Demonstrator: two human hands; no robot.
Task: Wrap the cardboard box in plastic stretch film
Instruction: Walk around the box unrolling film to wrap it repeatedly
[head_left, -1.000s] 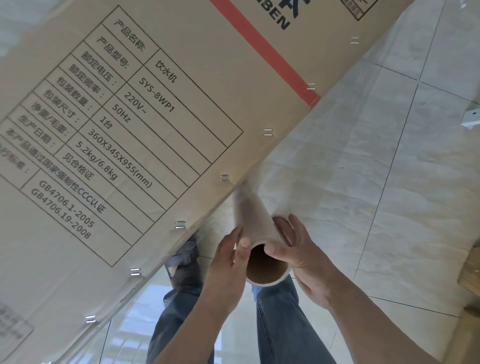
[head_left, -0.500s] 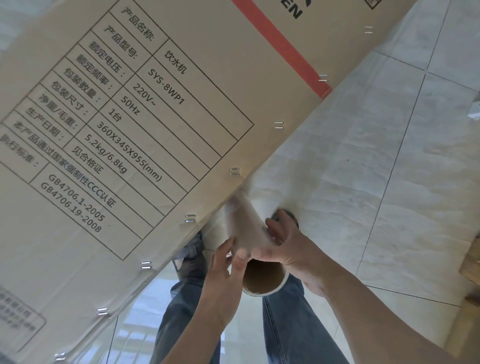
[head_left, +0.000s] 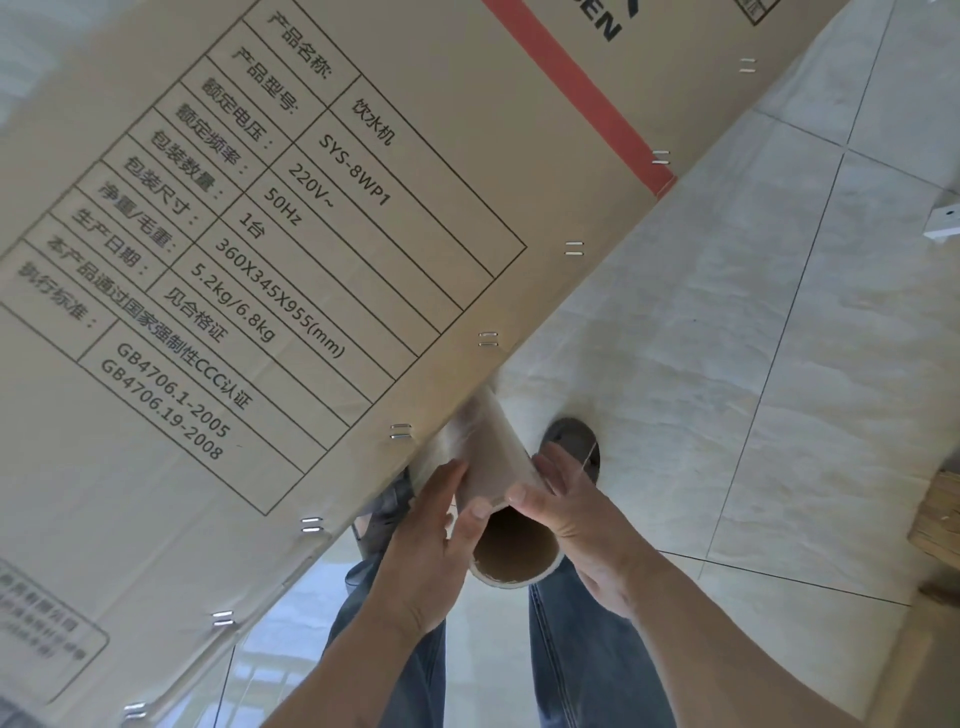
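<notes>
A tall cardboard box (head_left: 363, 218) with a printed spec table and a red stripe fills the upper left; clear film covers its lower part. A roll of stretch film (head_left: 498, 467) on a cardboard tube points at me, its far end close to the box's stapled edge. My left hand (head_left: 426, 545) grips the roll from the left, thumb at the tube's rim. My right hand (head_left: 576, 525) grips it from the right, thumb on top. Film runs from the roll toward the box edge.
Pale glossy floor tiles (head_left: 727, 338) spread to the right. My jeans legs (head_left: 582, 649) and a dark shoe (head_left: 571, 441) are below the roll. A wooden object (head_left: 940, 519) sits at the right edge, a small white piece (head_left: 943, 223) farther up.
Both hands shifted on the roll and kept hold; my right thumb moved onto the top. The roll edged slightly toward the box edge, and my right shoe came into view.
</notes>
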